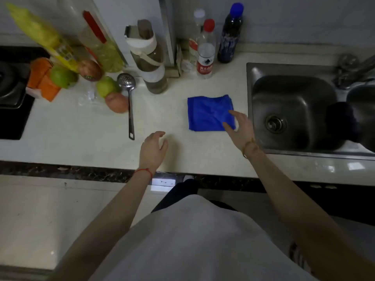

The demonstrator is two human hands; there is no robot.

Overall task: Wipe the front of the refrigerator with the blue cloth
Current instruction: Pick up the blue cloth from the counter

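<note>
The pale counter (81,128) runs the full width of the view, its dark front edge (60,171) crossing just ahead of the person's body. At three o'clock the steel sink (292,110) is sunk into it, its left rim close beside the blue cloth (209,113). The cloth lies folded flat at about one o'clock, with bare counter on its left and near sides. At eleven o'clock, fruit (109,92), bottles (206,49) and a slotted spoon (129,102) crowd the back; the spoon's handle reaches toward the front edge. Between spoon and cloth the counter is open. The right hand (239,128) hovers over the cloth's near right corner, fingers spread apart, gripping nothing; whether the fingertips touch the cloth I cannot tell. The left hand (153,149) hangs over bare counter, fingers loosely curled and empty.
</note>
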